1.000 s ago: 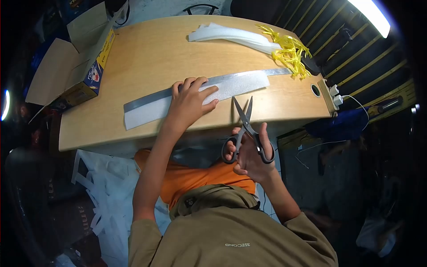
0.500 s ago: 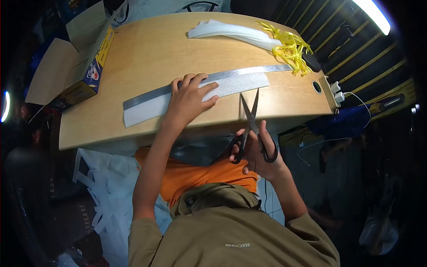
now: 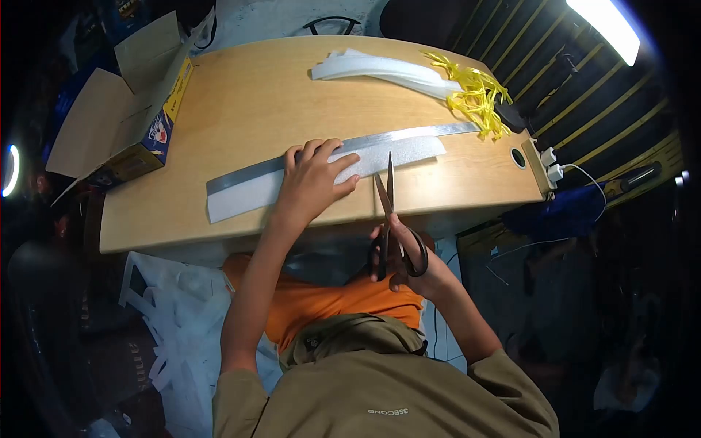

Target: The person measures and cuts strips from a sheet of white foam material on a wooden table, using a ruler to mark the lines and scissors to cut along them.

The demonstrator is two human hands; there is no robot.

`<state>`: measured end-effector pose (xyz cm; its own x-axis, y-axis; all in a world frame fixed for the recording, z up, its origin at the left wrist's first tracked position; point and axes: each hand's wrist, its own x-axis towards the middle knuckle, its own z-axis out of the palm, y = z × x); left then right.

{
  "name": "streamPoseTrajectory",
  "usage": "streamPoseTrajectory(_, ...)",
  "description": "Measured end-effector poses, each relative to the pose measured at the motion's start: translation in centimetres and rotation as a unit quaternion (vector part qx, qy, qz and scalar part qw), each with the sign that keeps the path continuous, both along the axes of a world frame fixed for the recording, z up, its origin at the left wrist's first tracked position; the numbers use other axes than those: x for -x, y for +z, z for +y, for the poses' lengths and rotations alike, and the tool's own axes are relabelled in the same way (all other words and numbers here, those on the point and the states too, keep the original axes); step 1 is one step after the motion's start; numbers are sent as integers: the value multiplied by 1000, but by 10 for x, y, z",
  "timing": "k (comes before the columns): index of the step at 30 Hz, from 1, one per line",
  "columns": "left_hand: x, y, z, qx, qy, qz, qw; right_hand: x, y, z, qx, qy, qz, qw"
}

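My left hand (image 3: 315, 181) lies with spread fingers on a white foam strip (image 3: 244, 198) and a metal ruler (image 3: 376, 140), pressing them on the wooden table. The ruler runs along the far side of the strip. In my right hand (image 3: 405, 252) are black-handled scissors (image 3: 388, 191), my fingers in the loops. Their blades are parted and point away from me, the tips close to the near edge of the foam strip.
Stacked foam strips (image 3: 380, 69) and yellow ties (image 3: 478, 95) lie at the table's (image 3: 241, 95) back right. An open cardboard box (image 3: 157, 120) stands at the left. A power strip (image 3: 542, 164) sits at the right edge. Foam scraps (image 3: 171, 328) lie below.
My right hand has moved left with the scissors, whose blades are slightly closer together. My left hand stays on the foam strip and ruler. The view has shifted slightly.
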<state>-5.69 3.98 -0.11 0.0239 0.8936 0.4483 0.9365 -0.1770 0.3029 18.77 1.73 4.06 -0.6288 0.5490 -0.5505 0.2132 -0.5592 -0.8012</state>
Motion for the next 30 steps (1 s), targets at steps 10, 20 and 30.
streamPoseTrajectory(10,-2,2,-2,7,9,6,1000,-12,31,23,-172,111,-182,962)
streamPoseTrajectory(20,-1,1,-3,3,10,7,1000,-12,39,31,-195,129,-206,950)
streamPoseTrajectory(30,-2,1,-3,-1,10,11,1000,-14,33,31,-182,100,-168,964)
